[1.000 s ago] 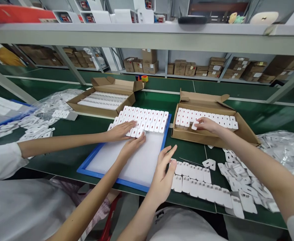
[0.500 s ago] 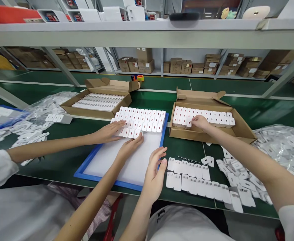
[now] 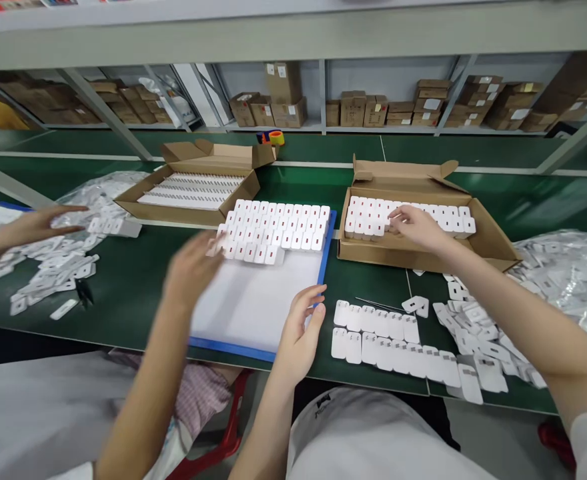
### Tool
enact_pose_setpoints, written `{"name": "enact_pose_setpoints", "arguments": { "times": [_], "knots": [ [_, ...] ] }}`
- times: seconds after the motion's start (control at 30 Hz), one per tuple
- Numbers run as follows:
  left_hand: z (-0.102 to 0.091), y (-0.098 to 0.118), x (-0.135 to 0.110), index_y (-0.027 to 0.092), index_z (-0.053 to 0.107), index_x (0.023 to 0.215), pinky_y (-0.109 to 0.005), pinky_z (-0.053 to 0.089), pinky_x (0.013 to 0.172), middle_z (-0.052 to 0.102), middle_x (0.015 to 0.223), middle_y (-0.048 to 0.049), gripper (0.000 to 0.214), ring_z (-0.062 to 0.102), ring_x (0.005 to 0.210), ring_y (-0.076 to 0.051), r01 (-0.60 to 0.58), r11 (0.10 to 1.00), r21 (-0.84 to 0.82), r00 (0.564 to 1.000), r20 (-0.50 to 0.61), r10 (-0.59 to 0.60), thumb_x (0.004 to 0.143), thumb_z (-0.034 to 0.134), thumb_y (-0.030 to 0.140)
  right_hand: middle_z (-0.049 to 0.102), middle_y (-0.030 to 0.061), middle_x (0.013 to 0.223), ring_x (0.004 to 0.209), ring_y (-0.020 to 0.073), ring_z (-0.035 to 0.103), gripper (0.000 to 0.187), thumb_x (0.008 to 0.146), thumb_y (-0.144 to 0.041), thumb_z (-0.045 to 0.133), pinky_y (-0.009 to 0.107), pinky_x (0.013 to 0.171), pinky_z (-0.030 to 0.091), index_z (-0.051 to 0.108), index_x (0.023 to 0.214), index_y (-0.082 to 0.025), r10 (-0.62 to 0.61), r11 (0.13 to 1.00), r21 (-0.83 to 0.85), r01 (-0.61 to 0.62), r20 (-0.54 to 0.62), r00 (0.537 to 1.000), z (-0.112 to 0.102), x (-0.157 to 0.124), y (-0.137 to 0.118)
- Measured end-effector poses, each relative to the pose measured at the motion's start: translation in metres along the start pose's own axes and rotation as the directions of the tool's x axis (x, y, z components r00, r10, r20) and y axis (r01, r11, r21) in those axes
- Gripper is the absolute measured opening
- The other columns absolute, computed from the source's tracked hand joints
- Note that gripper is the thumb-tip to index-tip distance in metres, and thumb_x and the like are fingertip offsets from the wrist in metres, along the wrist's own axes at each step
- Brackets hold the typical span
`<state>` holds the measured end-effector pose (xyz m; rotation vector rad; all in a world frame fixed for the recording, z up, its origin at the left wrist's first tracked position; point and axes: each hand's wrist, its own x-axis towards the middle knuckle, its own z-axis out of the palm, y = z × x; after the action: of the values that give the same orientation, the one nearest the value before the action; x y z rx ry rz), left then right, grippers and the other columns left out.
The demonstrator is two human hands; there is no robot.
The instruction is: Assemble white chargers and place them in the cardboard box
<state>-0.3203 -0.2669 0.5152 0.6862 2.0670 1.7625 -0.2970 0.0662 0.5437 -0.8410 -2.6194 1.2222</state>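
Observation:
My left hand point(image 3: 301, 333) hovers at the right edge of the blue-framed white tray point(image 3: 233, 313), fingers loosely curled, thumb apart, nothing in it. Inside the open cardboard box point(image 3: 373, 251) on the right, my right hand point(image 3: 416, 225) has its fingers closed beside the front row of small white plastic pieces point(image 3: 366, 227); its fingertips hide whatever they pinch. Two rows of flat white pieces point(image 3: 393, 350) lie on the table between my arms. Thin metal tweezers point(image 3: 378, 305) rest behind them. Rows of white pieces with red marks point(image 3: 278, 227) fill the tray's far part.
A co-worker's blurred hand point(image 3: 191, 267) is over the tray's left side, their other hand point(image 3: 38, 227) over a loose pile point(image 3: 58, 273). Another box point(image 3: 173, 210) holds white rows. Loose pieces point(image 3: 478, 333) and a plastic bag point(image 3: 568, 280) lie right; a shelf beam point(image 3: 293, 33) crosses above.
The co-worker's hands have left the tray rows and moved left, one to the loose pile. My right hand has shifted slightly along the box row; my left hand stays by the tray. The view has tilted down.

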Motion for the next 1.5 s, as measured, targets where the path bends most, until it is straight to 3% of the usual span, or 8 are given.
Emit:
{"name": "enact_pose_setpoints", "arguments": {
  "times": [0.1,0.27,0.5,0.8,1.0,1.33,1.4,1.5],
  "knots": [
    [0.014,-0.007,-0.012,0.023,0.060,0.126,-0.037,0.046,0.104,0.058,0.133,-0.0080,0.033,0.058,0.119,-0.022,0.041,0.999,-0.018,0.999,0.020,-0.041,0.099,0.049,0.039,0.069,0.0059,0.110,0.095,0.0203,0.067,0.026,0.093,-0.037,0.060,0.037,0.090,0.053,0.063,0.115,-0.023,-0.177,0.983,-0.022,0.183,0.174,0.969,-0.005,-0.054,-0.009],
    [0.023,-0.006,-0.011,0.026,0.059,0.127,-0.034,0.045,0.103,0.054,0.136,-0.0069,0.033,0.056,0.119,-0.020,0.034,0.999,-0.001,0.997,0.067,-0.033,0.099,0.048,0.039,0.067,0.0061,0.123,0.102,0.0259,0.067,0.036,0.094,-0.042,0.056,0.039,0.082,0.056,0.063,0.125,-0.026,-0.250,0.863,-0.186,0.471,0.652,0.716,0.012,-0.126,0.007],
    [0.031,-0.003,-0.007,0.027,0.059,0.127,-0.033,0.045,0.102,0.052,0.135,-0.0063,0.031,0.056,0.119,-0.019,0.014,1.000,-0.006,0.993,0.115,-0.013,0.099,0.049,0.037,0.069,0.0139,0.117,0.104,0.0306,0.066,0.034,0.098,-0.036,0.049,0.043,0.080,0.056,0.067,0.118,-0.016,-0.329,0.779,-0.372,0.504,0.442,0.835,0.043,-0.139,0.040],
    [0.034,0.016,-0.013,0.018,0.067,0.114,-0.034,0.048,0.094,0.067,0.119,-0.0108,0.037,0.063,0.106,-0.022,0.153,0.981,-0.119,0.968,0.219,-0.124,0.096,0.053,0.046,0.074,0.0099,0.088,0.080,0.0247,0.069,0.022,0.096,-0.019,0.051,0.040,0.070,0.059,0.073,0.097,-0.017,-0.634,0.677,-0.364,0.640,0.156,0.758,0.043,-0.138,0.032],
    [0.068,0.012,-0.019,0.010,0.070,0.108,-0.030,0.051,0.067,0.074,0.092,-0.0168,0.083,0.070,0.072,-0.021,0.550,0.743,-0.381,0.685,0.715,-0.140,0.090,0.026,0.078,0.075,0.0091,0.105,0.089,0.0218,0.073,0.054,0.087,-0.006,0.061,0.032,0.075,0.064,0.056,0.138,-0.023,-0.855,0.518,-0.414,0.748,-0.275,0.440,0.024,-0.178,0.012],
    [0.064,0.021,-0.019,0.021,0.061,0.129,-0.033,0.056,0.077,0.071,0.095,-0.0090,0.053,0.073,0.081,-0.022,0.672,0.541,-0.506,0.661,0.739,-0.130,0.086,0.068,0.051,0.068,0.0167,0.124,0.120,0.0220,0.064,0.056,0.091,-0.004,0.053,0.037,0.091,0.061,0.040,0.144,-0.017,-0.951,0.275,-0.282,0.919,0.063,0.304,0.021,-0.172,0.051],
    [0.064,0.021,-0.020,0.020,0.066,0.123,-0.033,0.055,0.077,0.070,0.086,-0.0077,0.049,0.071,0.078,-0.021,0.679,0.529,-0.509,0.679,0.708,-0.191,0.086,0.068,0.052,0.064,0.0155,0.131,0.125,0.0238,0.060,0.054,0.091,-0.007,0.055,0.041,0.096,0.059,0.043,0.142,-0.019,-0.915,0.356,-0.316,0.879,0.074,0.397,0.006,-0.158,0.063],
    [0.065,0.020,-0.020,0.020,0.074,0.109,-0.030,0.052,0.076,0.067,0.084,-0.0054,0.034,0.066,0.076,-0.017,0.633,0.566,-0.528,0.750,0.598,-0.282,0.088,0.067,0.046,0.065,0.0136,0.128,0.119,0.0265,0.063,0.043,0.093,-0.017,0.055,0.046,0.096,0.057,0.050,0.136,-0.021,-0.708,0.639,-0.371,0.673,0.057,0.704,-0.016,-0.133,0.084]
  ]
}}
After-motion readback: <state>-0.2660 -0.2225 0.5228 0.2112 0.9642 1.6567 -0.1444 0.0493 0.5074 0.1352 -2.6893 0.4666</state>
